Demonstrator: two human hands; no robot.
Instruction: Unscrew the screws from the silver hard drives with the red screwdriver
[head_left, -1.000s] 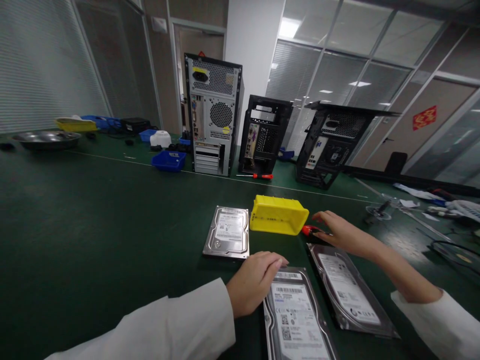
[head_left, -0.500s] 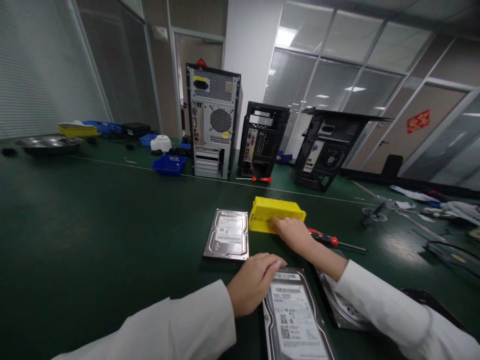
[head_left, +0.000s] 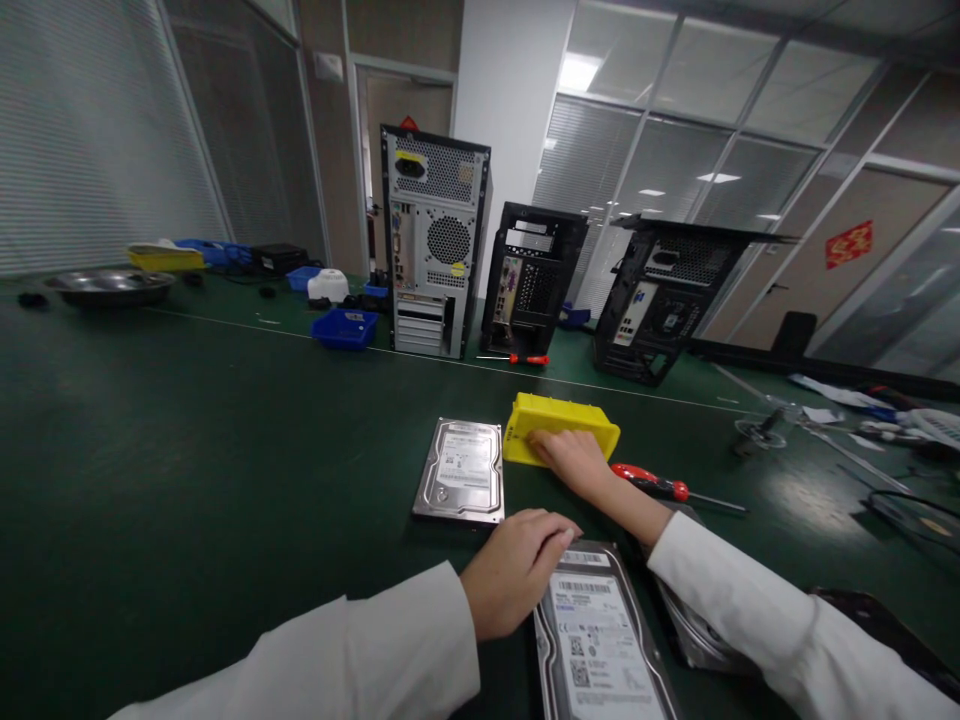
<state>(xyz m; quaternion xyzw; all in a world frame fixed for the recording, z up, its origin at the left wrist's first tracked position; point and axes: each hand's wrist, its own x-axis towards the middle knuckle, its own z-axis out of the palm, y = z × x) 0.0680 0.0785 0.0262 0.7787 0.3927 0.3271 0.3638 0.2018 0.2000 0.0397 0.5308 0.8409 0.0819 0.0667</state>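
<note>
My left hand [head_left: 517,572] is closed over the far left corner of a silver hard drive [head_left: 600,645] with a white label, which lies at the bottom of the head view. My right hand [head_left: 571,462] reaches into a small yellow bin [head_left: 604,425] tipped with its opening toward me. Its fingers are curled and pressed together inside, and what they pinch, if anything, is too small to see. Left of the bin lies another hard drive [head_left: 461,472]. A third drive [head_left: 694,635] is partly hidden beneath my right forearm.
A red-and-black screwdriver [head_left: 675,490] lies right of the bin. Farther back stand computer cases [head_left: 435,250], with another red-handled screwdriver [head_left: 525,359] before them. A blue bin [head_left: 343,328] and a metal bowl [head_left: 112,287] sit at the left. Cables and tools clutter the right.
My right hand has shifted slightly left within the yellow bin. My left hand keeps its place on the hard drive. The whole view has drifted a little.
</note>
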